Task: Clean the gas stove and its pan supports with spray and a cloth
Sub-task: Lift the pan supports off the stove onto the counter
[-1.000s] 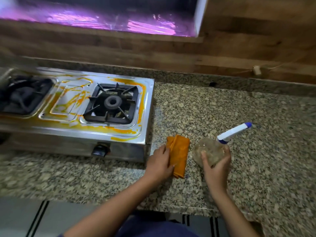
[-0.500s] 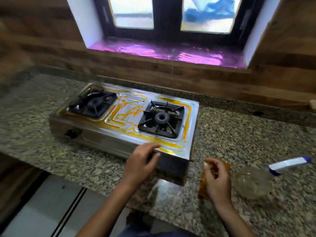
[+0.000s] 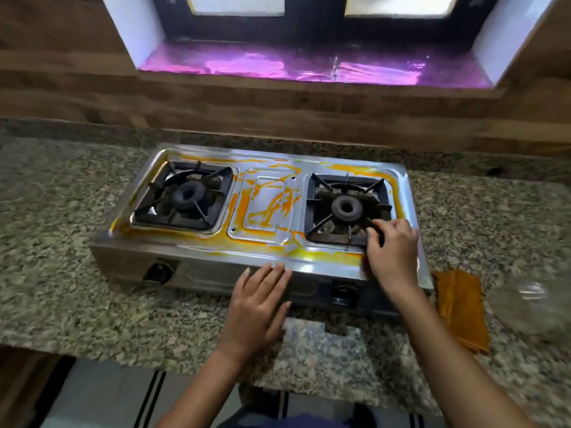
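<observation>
Steel stove (image 3: 268, 248), two pan supports (image 3: 185, 222), right hand (image 3: 392, 251) pinching one, left hand (image 3: 259, 301) flat, one cloth (image 3: 460, 304).

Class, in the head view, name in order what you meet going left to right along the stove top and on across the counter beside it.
left pan support → stained centre panel → right pan support → orange cloth → clear bottle

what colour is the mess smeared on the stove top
Orange-yellow streaks on the steel stove top, thickest around the centre panel and front edge; seen in the head view.
</observation>
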The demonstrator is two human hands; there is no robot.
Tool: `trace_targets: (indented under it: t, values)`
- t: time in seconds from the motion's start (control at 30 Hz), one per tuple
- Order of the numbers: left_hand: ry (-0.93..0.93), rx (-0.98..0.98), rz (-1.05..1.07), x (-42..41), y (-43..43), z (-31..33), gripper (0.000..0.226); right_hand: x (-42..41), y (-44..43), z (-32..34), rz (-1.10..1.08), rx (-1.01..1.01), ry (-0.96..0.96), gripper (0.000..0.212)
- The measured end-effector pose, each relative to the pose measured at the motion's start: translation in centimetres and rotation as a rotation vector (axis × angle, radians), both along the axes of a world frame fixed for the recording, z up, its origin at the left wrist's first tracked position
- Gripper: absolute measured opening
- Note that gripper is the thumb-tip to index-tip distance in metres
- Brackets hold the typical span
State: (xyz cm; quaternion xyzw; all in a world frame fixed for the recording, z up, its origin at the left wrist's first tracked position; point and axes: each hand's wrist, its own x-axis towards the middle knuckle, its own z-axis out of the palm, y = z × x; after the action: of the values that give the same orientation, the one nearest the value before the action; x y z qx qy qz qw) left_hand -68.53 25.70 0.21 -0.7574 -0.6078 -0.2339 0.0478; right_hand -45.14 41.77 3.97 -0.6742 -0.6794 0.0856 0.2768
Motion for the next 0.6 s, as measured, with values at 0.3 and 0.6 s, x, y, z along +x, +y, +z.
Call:
trace_targets:
  t: [0.3, 0.6]
  values:
    - [0.059, -0.009, -0.222, -3.8, 1.8, 1.4, 0.051, -1.9, 0.5, 0.7, -0.175, 0.080, -0.050, 0.018]
    - [-0.198, 0.030, -0.071, -9.5, 3.9, 4.4, 0.037, -3.6, 0.3, 3.9, -0.143, 0.286, -0.049, 0.016]
